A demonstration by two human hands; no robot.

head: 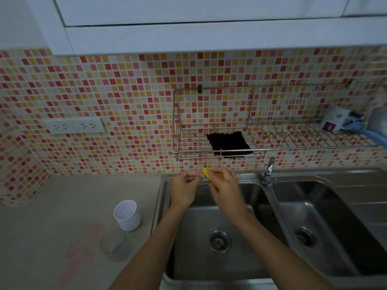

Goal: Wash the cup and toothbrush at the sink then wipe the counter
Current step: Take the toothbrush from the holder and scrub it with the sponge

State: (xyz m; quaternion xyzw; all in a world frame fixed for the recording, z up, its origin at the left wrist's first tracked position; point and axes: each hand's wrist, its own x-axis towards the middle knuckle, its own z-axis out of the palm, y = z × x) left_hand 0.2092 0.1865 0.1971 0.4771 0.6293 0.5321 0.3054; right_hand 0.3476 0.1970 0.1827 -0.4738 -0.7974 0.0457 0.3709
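Over the back of the left sink basin (209,264) my two hands meet. My left hand (184,191) pinches a thin, pale toothbrush (195,175), most of it hidden by my fingers. My right hand (225,189) grips a yellow sponge (207,172) held against the toothbrush's end. A white cup (127,215) stands upright on the grey counter (52,227), left of the sink. A clear glass cup (114,243) sits just in front of the white one.
The faucet (269,170) stands between the two basins; the right basin (326,227) lies beyond it. A wire rack (180,122) on the tiled wall holds a black cloth (229,143) and a white pouch (335,118). Wall sockets (75,125) sit at left. Pink smears mark the counter (83,248).
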